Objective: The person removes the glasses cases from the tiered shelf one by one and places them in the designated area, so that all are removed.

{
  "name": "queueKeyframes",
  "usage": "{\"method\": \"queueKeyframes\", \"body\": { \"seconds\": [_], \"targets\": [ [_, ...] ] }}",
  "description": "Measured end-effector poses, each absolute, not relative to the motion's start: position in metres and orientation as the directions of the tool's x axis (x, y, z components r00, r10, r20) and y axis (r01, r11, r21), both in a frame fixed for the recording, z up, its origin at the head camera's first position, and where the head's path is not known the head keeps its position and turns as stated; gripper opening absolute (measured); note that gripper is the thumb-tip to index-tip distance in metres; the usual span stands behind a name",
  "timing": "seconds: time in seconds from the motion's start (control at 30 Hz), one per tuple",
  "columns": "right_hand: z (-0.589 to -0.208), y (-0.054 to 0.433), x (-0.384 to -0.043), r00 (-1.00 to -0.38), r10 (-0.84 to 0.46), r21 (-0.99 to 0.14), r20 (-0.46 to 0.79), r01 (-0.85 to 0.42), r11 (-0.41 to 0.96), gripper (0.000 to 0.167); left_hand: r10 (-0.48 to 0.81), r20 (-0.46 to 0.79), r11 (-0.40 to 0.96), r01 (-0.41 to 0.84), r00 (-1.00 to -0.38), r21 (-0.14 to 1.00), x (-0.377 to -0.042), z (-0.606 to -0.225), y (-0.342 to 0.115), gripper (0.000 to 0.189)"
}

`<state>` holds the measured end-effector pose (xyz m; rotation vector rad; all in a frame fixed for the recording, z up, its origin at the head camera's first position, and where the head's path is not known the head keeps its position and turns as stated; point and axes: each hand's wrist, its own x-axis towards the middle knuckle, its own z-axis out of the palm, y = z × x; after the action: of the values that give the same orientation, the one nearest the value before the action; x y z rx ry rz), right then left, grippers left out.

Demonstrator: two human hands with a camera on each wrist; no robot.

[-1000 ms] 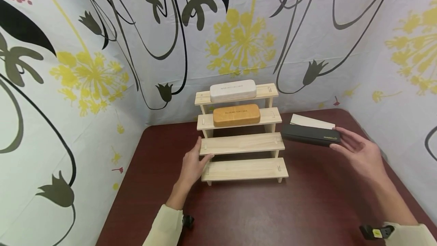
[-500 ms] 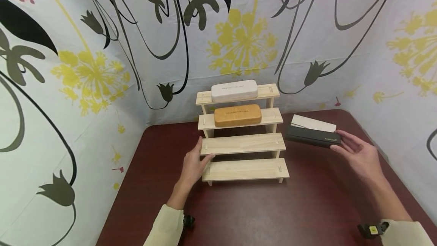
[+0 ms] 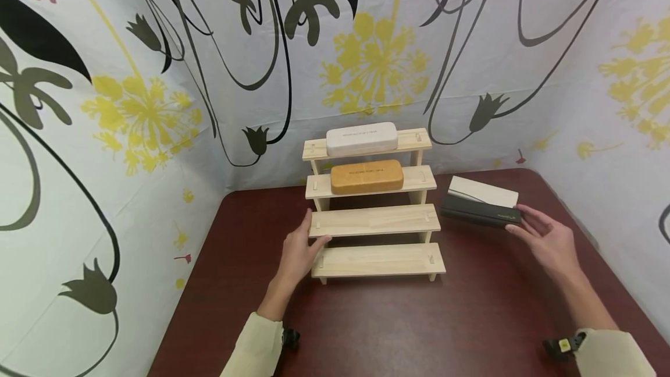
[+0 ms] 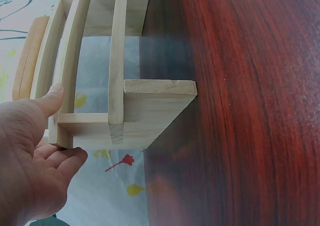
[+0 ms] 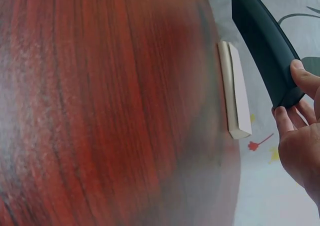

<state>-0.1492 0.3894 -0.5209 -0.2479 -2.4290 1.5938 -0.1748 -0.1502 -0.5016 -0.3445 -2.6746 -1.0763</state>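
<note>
A stepped wooden display rack (image 3: 374, 221) stands on the table. My left hand (image 3: 298, 255) grips the left end of its second step from the bottom; in the left wrist view the thumb (image 4: 50, 102) lies on the board's top and the fingers curl beneath. My right hand (image 3: 548, 244) pinches the right end of a black eyeglass case (image 3: 478, 212), thumb on one side and fingers on the other. In the right wrist view this case (image 5: 265, 46) hangs above the table. Just behind it lies a white eyeglass case (image 3: 487, 191), partly covered in the head view.
Another white eyeglass case (image 3: 362, 138) sits on the rack's top step, and an orange-tan one (image 3: 366, 177) on the step below it. The dark red table (image 3: 377, 324) meets a flower-printed cloth (image 3: 209, 63) at the back and sides.
The black case has come slightly nearer and lower with my right hand, baring more of the white case behind. My left hand keeps its grip on the rack.
</note>
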Motion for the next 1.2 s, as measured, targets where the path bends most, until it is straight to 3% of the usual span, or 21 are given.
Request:
{"method": "queueKeyframes", "body": {
  "seconds": [0.37,0.8,1.2],
  "targets": [
    [-0.535,0.394,-0.156,-0.959,0.272,-0.884,0.072,0.065,0.462,0.076,0.129,0.306,0.7,0.305,-0.943,0.646,-0.175,-0.501,-0.15,0.09],
    [-0.55,0.399,-0.163,-0.954,0.3,-0.897,0.023,0.113,0.428,0.077,0.127,0.306,0.701,0.304,-0.943,0.646,-0.174,-0.501,-0.151,0.089],
    [-0.561,0.402,-0.169,-0.949,0.302,-0.911,0.089,0.044,0.409,0.072,0.131,0.292,0.703,0.296,-0.948,0.647,-0.175,-0.503,-0.151,0.09]
  ]
}}
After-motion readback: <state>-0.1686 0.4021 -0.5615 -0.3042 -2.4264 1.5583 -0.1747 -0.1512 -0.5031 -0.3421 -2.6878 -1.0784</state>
